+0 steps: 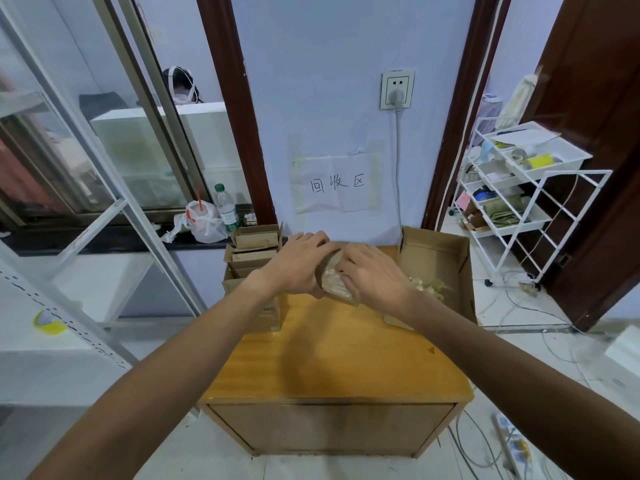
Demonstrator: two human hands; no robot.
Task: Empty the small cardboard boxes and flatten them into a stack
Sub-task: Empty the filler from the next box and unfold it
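A small cardboard box (335, 279) is held above the far middle of the wooden table (332, 355). My left hand (298, 263) grips its left side, and my right hand (372, 273) grips its right side with fingers at the open end, where pale contents show. Several more small cardboard boxes (255, 251) stand stacked at the table's far left, some with flaps open. A larger open cardboard box (438, 261) stands at the far right, with yellowish items (429, 285) lying inside it.
The table stands against a wall with a paper sign (337, 183) and a socket with a cable (397, 90). A white wire shelf cart (519, 188) stands to the right, cables and a power strip (512, 441) lie on the floor. A bottle (225, 207) and a bagged cup (204, 220) stand on the left sill.
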